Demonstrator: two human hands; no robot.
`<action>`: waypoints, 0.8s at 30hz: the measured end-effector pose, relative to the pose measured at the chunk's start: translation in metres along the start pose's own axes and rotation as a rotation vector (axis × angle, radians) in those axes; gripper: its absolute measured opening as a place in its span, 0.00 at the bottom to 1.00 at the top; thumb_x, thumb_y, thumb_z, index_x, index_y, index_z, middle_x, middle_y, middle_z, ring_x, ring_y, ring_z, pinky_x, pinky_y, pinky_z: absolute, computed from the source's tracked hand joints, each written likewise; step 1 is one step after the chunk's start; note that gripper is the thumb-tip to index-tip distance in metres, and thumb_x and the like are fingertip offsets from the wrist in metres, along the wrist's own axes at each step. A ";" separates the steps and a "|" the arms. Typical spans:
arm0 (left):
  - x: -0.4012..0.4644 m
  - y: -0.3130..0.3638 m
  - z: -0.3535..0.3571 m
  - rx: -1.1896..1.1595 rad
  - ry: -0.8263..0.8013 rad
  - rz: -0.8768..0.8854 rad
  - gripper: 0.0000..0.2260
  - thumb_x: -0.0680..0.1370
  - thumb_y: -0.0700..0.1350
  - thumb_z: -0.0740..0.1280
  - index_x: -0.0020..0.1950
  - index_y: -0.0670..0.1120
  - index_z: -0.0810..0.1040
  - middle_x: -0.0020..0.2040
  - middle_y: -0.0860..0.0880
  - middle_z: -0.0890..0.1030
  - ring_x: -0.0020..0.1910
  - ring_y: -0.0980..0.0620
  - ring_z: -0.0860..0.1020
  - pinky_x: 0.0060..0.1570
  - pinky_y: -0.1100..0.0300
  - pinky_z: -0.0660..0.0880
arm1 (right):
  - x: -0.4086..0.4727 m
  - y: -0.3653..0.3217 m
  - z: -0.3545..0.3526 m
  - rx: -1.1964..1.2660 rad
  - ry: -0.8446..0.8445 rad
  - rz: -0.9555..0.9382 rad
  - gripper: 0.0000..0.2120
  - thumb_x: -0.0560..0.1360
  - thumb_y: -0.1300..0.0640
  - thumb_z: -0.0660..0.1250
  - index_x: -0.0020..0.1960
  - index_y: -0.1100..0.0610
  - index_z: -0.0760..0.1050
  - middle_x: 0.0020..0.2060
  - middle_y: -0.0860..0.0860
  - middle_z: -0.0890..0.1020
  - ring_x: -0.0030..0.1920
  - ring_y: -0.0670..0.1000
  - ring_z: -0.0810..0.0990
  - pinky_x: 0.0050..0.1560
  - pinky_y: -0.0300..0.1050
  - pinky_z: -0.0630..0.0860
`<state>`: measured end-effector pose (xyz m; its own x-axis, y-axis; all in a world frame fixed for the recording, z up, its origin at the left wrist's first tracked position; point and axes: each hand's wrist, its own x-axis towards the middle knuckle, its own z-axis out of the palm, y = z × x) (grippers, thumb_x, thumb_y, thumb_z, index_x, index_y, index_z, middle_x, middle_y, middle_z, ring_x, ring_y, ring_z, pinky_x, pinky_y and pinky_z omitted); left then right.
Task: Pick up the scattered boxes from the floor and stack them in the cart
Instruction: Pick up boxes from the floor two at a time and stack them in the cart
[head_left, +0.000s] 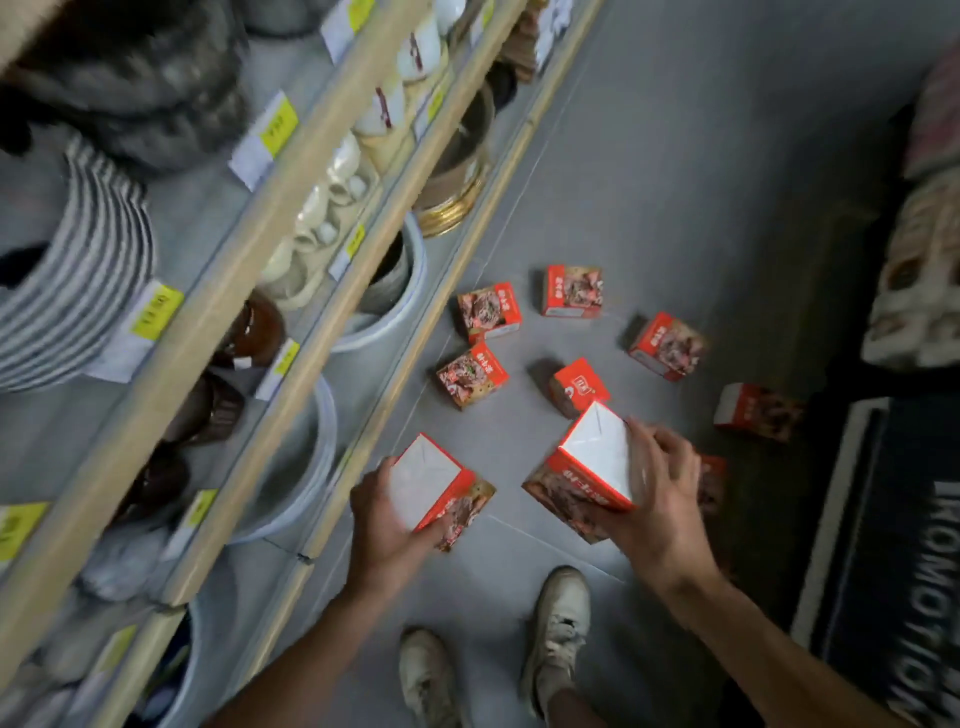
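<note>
Glossy cardboard boxes (587, 475) in hands (660, 499)

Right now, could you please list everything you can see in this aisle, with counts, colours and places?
Held boxes: two, red and white, one in the left hand, one in the right.
Floor boxes: six plainly seen, red, scattered on the grey floor, e.g.; a seventh seems to sit behind the right hand.
Shelves: wooden-edged, left side, holding cups, bowls and yellow price tags.
Striped plates: a stack, upper left.
Mat: one, dark with white lettering, right.
Shoes: two, off-white, bottom centre.
Left hand: fingers round its box.
Right hand: fingers round its box.
</note>
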<state>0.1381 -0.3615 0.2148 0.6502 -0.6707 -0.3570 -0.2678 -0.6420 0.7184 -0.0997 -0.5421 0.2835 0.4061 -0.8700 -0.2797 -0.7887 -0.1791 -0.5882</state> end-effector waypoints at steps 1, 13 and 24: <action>-0.005 0.027 -0.018 -0.018 0.019 0.037 0.45 0.60 0.65 0.74 0.72 0.47 0.69 0.61 0.49 0.73 0.61 0.51 0.67 0.58 0.65 0.63 | -0.007 -0.016 -0.022 0.005 0.017 -0.005 0.51 0.63 0.51 0.84 0.78 0.48 0.58 0.72 0.50 0.61 0.72 0.55 0.60 0.73 0.57 0.65; -0.075 0.235 -0.185 -0.196 0.062 0.341 0.43 0.64 0.61 0.80 0.74 0.48 0.68 0.66 0.50 0.75 0.67 0.43 0.72 0.64 0.38 0.70 | -0.105 -0.159 -0.221 0.013 0.342 -0.169 0.53 0.62 0.46 0.84 0.78 0.56 0.61 0.70 0.56 0.68 0.68 0.60 0.65 0.67 0.53 0.63; -0.148 0.334 -0.278 -0.123 0.221 0.585 0.45 0.62 0.48 0.83 0.74 0.51 0.66 0.63 0.51 0.72 0.63 0.51 0.66 0.59 0.51 0.70 | -0.181 -0.229 -0.321 -0.035 0.519 -0.340 0.52 0.62 0.48 0.84 0.78 0.59 0.61 0.69 0.55 0.68 0.69 0.58 0.62 0.66 0.55 0.64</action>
<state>0.1504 -0.3728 0.6736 0.5564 -0.7963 0.2375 -0.5478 -0.1366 0.8254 -0.1405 -0.4912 0.7127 0.3668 -0.8699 0.3297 -0.6726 -0.4928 -0.5521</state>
